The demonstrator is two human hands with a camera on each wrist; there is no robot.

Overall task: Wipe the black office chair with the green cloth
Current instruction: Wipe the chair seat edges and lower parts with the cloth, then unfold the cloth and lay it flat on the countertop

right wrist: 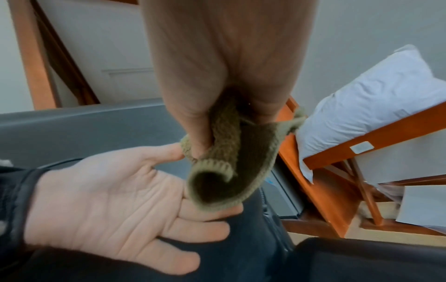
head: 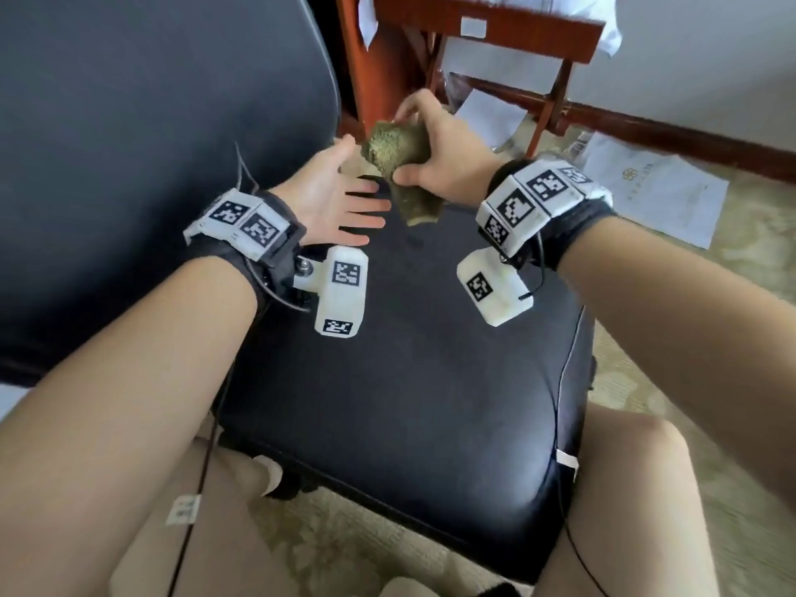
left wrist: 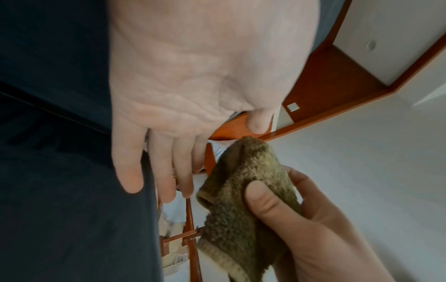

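Note:
The black office chair's seat (head: 409,381) lies below me, its grey-black backrest (head: 150,144) at the left. My right hand (head: 435,157) grips the folded olive-green cloth (head: 398,155) in the air above the seat's far edge, thumb pressed on its front. The cloth (left wrist: 243,200) hangs bunched from that hand (left wrist: 313,229), and the same cloth (right wrist: 217,171) curls below the right hand (right wrist: 229,76). My left hand (head: 336,196) is held flat, palm up, fingers straight, just left of the cloth. In the right wrist view the left hand (right wrist: 115,206) sits under the cloth's lower edge; contact is unclear.
A red-brown wooden chair frame (head: 517,32) stands beyond the seat. White papers (head: 654,187) lie on the patterned carpet (head: 754,260) at the right. A white pillow (right wrist: 374,99) rests on the wooden furniture. My knees (head: 624,489) flank the seat's near edge.

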